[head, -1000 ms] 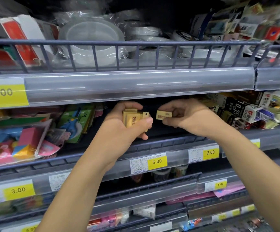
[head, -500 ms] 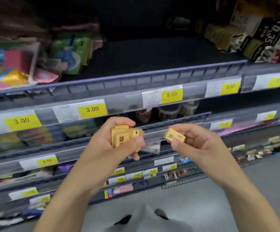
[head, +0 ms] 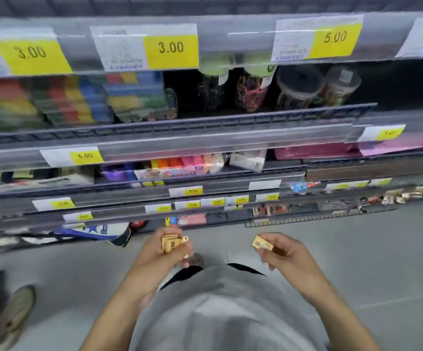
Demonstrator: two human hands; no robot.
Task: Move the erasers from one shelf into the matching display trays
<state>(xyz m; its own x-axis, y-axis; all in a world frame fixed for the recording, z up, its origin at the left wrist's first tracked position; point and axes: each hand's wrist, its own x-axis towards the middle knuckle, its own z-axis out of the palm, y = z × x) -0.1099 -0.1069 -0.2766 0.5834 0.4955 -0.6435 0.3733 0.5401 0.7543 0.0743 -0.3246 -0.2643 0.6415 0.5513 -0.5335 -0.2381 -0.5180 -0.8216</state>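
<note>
The left hand point(head: 162, 252) grips a small stack of tan, paper-sleeved rectangular erasers point(head: 171, 243), fingers curled round it. The right hand point(head: 282, 252) pinches one single tan eraser point(head: 262, 242) between thumb and fingers. Both are held apart, low over the grey floor point(head: 357, 249), in front of the bottom shelf edge point(head: 134, 215) with its yellow price tags point(head: 171, 48). Above stand blurred coloured packs point(head: 73, 100) and clear round tubs point(head: 299, 87). A grey shirt point(head: 218, 312) fills the lower middle; a shoe point(head: 15, 310) shows at the floor's left edge.

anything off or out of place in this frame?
One oddity: a loose black rail lies on the floor by the bottom shelf. Left hand grips a stack of erasers; right hand pinches one eraser.
</note>
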